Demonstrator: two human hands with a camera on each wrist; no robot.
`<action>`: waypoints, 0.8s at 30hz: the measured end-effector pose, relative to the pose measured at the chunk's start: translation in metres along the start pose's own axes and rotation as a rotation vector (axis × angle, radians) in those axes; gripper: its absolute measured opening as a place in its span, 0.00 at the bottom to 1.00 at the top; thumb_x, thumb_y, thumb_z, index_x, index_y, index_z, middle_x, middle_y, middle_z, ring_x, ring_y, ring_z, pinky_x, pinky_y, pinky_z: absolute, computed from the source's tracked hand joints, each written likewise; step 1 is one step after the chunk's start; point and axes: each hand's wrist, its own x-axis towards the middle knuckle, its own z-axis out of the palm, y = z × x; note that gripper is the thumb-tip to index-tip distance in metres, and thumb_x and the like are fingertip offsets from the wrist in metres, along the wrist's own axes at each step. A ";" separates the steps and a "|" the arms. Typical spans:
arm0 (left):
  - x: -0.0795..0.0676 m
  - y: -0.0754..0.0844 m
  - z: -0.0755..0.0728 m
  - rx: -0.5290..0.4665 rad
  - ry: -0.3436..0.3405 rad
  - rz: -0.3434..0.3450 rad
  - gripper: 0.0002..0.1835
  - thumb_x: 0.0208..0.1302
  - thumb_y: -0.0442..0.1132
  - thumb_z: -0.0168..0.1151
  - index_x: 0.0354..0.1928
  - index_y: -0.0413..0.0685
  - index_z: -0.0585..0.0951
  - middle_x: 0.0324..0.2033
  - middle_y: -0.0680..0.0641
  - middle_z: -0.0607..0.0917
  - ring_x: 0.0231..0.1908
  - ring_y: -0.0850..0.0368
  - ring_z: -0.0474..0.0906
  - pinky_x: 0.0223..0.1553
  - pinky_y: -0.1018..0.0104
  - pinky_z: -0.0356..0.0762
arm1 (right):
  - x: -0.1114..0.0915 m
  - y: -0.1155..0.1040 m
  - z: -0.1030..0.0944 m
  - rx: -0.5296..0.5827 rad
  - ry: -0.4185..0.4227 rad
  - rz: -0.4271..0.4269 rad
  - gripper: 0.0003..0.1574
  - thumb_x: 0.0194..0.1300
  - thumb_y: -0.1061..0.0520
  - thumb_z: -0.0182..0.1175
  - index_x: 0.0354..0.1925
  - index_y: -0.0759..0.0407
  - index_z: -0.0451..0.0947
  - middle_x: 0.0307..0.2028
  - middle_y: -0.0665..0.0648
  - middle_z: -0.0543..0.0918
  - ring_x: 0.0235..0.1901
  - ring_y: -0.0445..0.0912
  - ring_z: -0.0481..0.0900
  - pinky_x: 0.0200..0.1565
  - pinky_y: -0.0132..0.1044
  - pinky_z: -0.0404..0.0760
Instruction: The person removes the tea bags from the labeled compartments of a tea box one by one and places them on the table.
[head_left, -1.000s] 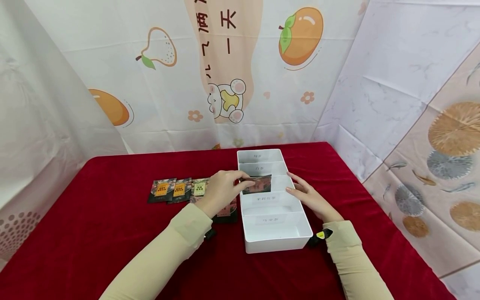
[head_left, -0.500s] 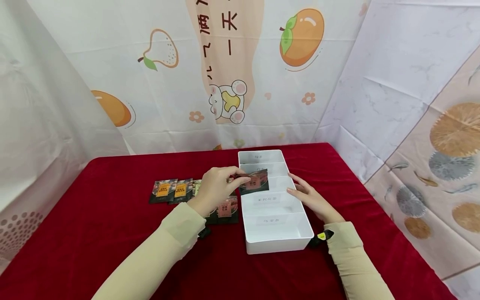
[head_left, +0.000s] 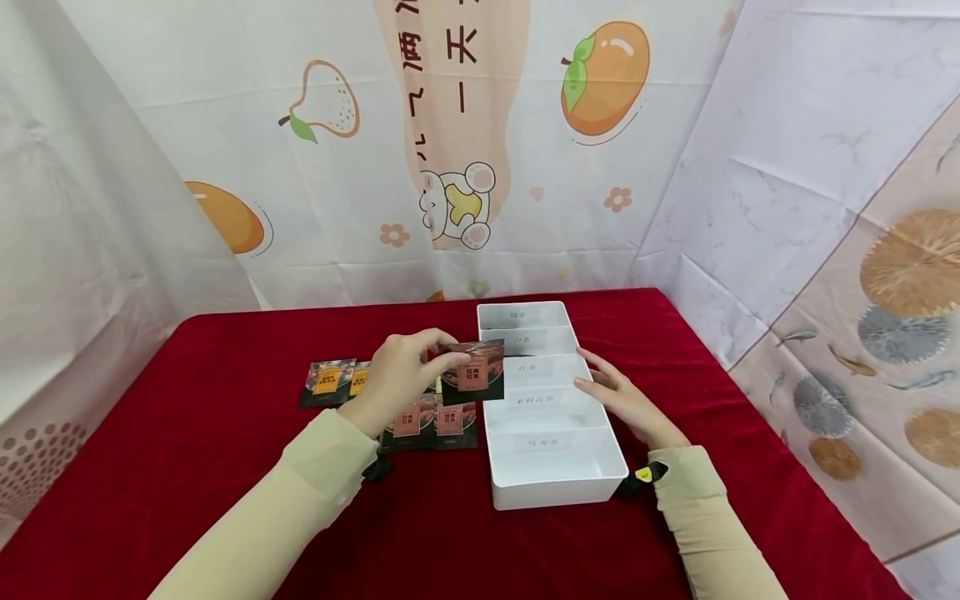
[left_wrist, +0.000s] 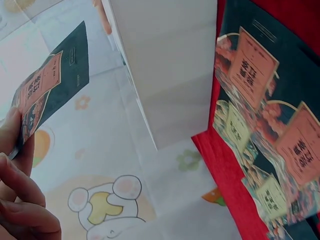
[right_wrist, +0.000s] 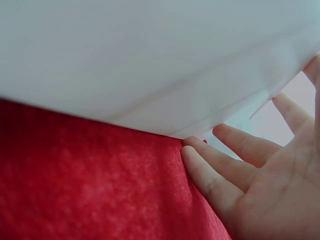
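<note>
Between thumb and fingers, my left hand point(head_left: 401, 371) pinches a dark sachet point(head_left: 474, 372) with a pink label by its upper left corner. In the head view the sachet overlaps the left rim of a long white divided box point(head_left: 551, 492). The left wrist view shows the same sachet point(left_wrist: 57, 75) tilted, raised beside the box's wall point(left_wrist: 170, 65). My right hand point(head_left: 626, 400) rests with spread fingers against the box's right side; in the right wrist view its fingertips point(right_wrist: 220, 131) touch the white wall point(right_wrist: 125, 55). Two more pink-labelled sachets point(head_left: 454, 422) lie left of the box.
Further left on the red cloth point(head_left: 210, 433) lie sachets with orange labels point(head_left: 327, 382). Sachets with pale green labels point(left_wrist: 238, 129) are partly covered by the pink-labelled ones. The box has several compartments with printed tags point(head_left: 536, 398). A patterned curtain point(head_left: 337, 208) hangs behind the table.
My left hand has drawn the sachet leftward from over the box's middle compartments to its left rim, and its label has turned to face up more. The right hand stays at the box.
</note>
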 end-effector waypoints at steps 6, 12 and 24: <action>-0.006 -0.010 -0.010 -0.040 0.000 -0.025 0.12 0.62 0.48 0.69 0.44 0.54 0.86 0.12 0.53 0.75 0.13 0.60 0.60 0.18 0.69 0.60 | 0.001 0.002 0.000 0.017 -0.012 0.005 0.46 0.72 0.44 0.57 0.79 0.42 0.47 0.73 0.70 0.59 0.61 0.58 0.74 0.59 0.47 0.73; -0.011 -0.019 -0.022 -0.028 0.020 -0.031 0.12 0.60 0.46 0.71 0.44 0.53 0.86 0.16 0.58 0.79 0.18 0.59 0.66 0.20 0.69 0.63 | 0.000 0.002 0.000 0.019 -0.013 -0.007 0.45 0.73 0.45 0.56 0.79 0.42 0.47 0.73 0.70 0.59 0.61 0.58 0.74 0.59 0.47 0.73; -0.026 -0.041 -0.040 -0.028 -0.047 -0.169 0.12 0.60 0.45 0.72 0.44 0.50 0.85 0.30 0.53 0.90 0.30 0.60 0.80 0.33 0.65 0.77 | -0.001 0.000 0.000 0.006 -0.008 -0.010 0.45 0.73 0.45 0.56 0.79 0.43 0.46 0.73 0.70 0.58 0.63 0.60 0.72 0.60 0.49 0.72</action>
